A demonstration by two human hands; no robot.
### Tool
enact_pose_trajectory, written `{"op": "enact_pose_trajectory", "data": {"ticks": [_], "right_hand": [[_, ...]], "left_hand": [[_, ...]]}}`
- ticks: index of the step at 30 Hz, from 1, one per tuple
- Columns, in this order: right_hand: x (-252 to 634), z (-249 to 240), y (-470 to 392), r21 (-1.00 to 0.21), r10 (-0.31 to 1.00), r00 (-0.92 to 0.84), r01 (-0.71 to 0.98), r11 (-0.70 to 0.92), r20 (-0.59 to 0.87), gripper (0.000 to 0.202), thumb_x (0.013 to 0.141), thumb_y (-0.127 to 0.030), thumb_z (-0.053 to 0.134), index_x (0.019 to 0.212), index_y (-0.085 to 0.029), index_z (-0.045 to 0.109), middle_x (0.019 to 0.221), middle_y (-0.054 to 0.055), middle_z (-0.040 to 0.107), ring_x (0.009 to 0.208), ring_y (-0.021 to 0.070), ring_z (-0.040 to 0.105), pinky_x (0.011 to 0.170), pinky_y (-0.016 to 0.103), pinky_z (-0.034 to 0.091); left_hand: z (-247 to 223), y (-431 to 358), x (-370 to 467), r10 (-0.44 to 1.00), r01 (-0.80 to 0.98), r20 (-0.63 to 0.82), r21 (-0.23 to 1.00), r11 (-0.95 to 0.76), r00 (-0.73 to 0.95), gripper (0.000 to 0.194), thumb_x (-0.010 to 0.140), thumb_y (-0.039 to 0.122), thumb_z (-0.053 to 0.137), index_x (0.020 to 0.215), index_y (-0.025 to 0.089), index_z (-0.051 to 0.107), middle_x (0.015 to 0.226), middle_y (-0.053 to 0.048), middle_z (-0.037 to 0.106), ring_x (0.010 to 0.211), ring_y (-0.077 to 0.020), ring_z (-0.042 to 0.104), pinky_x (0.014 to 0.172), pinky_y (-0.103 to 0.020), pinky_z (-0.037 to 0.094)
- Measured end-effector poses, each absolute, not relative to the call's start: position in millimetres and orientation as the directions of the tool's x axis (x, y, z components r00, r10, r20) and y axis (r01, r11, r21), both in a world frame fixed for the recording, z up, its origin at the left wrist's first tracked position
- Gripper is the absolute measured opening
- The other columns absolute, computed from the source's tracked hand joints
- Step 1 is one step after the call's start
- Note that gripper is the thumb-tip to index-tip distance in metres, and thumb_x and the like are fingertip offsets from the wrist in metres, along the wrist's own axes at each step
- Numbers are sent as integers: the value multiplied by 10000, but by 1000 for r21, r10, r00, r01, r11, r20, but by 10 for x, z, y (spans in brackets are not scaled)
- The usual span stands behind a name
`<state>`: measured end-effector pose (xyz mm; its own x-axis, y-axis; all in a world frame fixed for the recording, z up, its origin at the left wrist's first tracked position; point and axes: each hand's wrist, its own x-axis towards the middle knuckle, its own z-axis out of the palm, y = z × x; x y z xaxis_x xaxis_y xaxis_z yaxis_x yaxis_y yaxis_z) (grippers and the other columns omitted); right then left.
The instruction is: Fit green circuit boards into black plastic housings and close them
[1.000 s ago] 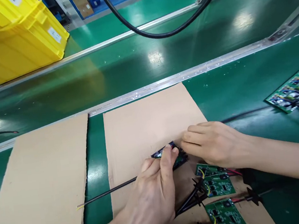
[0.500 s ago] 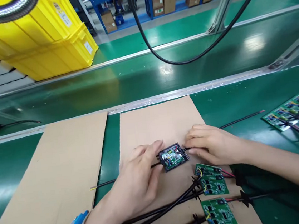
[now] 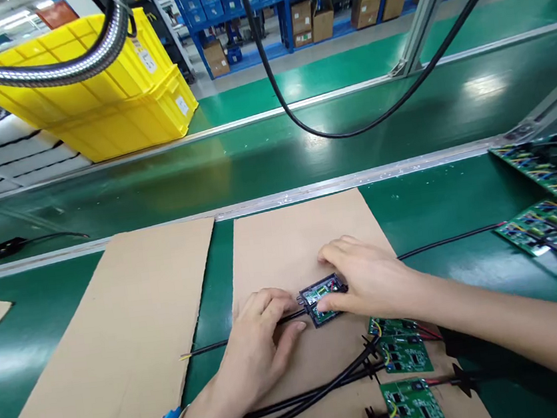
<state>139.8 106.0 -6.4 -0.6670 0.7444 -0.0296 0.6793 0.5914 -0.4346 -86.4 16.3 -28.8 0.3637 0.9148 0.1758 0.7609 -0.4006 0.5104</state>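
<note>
A small black plastic case [image 3: 316, 321] with a green circuit board [image 3: 322, 290] inside lies on a cardboard sheet [image 3: 301, 230]. My right hand [image 3: 374, 275] straddles the case's right end, thumb over the board and fingers curled along the far side. To the left, my left hand [image 3: 262, 328] rests over the black cable [image 3: 208, 346] that enters the case, its thumb apart from the fingers. The case's right edge is hidden under my right hand; another cable [image 3: 453, 240] emerges beyond it. Nearer me lie several loose circuit boards [image 3: 414, 408] with black cables attached.
A second cardboard sheet [image 3: 113, 308] lies to the left on the green bench [image 3: 434, 208]. More wired boards [image 3: 537, 226] are grouped at the right. Yellow crates [image 3: 133, 125] stand at the back left, and a black cable [image 3: 345, 134] hangs in a loop ahead.
My right hand has moved left from the cable at the case's right side onto the case, its thumb now over the board. My left hand stays beside the left cable. The view has tilted up slightly.
</note>
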Motion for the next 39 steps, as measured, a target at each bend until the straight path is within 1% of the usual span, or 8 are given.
{"op": "enact_pose_trajectory", "data": {"ticks": [5,10,15,18,23,30,34,39], "right_hand": [[998,22,1179,-298,643,-701,713,634,-309,482,679,-486,786,978,-127,667,990,144,678,974,297,604,809,367,476],[860,121,1267,-311,593,-711,701,642,-378,466,592,-468,819,905,-140,712,947,151,707,900,326,640,739,391,493],[1393,96,1294,-485,609,-781,591,645,-141,641,684,-593,739,1137,-153,627,1119,124,666,1075,276,588,869,331,456],[1864,32,1380,-555,671,-738,589,587,-74,677,696,-465,766,1260,-159,548,1049,84,691,941,225,638,754,268,465],[2418,138,1916,-349,845,-534,795,496,-17,210,847,-231,589,1031,-188,680,941,42,711,870,173,632,747,238,426],[2615,402,2874,-114,930,-328,930,349,167,309,859,-204,552,1147,-170,657,1196,175,604,1183,327,451,951,482,333],[2399,250,2762,-80,889,-439,889,451,130,303,841,-199,555,1115,-158,678,1148,201,605,1153,361,462,911,531,370],[2184,17,1599,-193,616,-787,605,773,-1,347,889,-384,543,1194,-261,655,1153,90,642,1075,240,568,925,365,451]], "left_hand": [[-353,257,-804,910,755,199,510,-413,363,95,905,171,559,894,214,643,930,-49,651,862,-196,601,749,-355,521],[-350,259,-772,899,785,151,442,-434,412,101,902,149,518,910,209,599,928,-59,628,874,-211,590,758,-363,515],[-202,355,-753,912,838,135,360,-410,388,86,929,170,425,906,217,493,961,-54,593,833,-195,597,720,-333,519],[52,613,-944,883,843,286,296,-450,371,96,948,216,400,952,224,495,979,-54,601,860,-191,614,750,-319,520],[532,1619,-1468,841,918,400,-1,-396,364,181,907,319,408,922,223,560,960,-80,639,870,-238,625,768,-365,512],[349,2599,-1424,891,966,374,-115,-231,258,299,818,189,492,1076,193,644,1291,-146,591,1184,-333,534,948,-513,400],[111,2214,-1559,918,972,323,-132,-196,229,380,810,139,527,1152,260,639,1410,-74,519,1292,-286,454,1048,-476,305],[288,808,-2187,941,997,331,-65,-48,66,276,895,284,474,1102,258,654,1405,-75,511,1302,-314,427,1067,-532,258]]}}
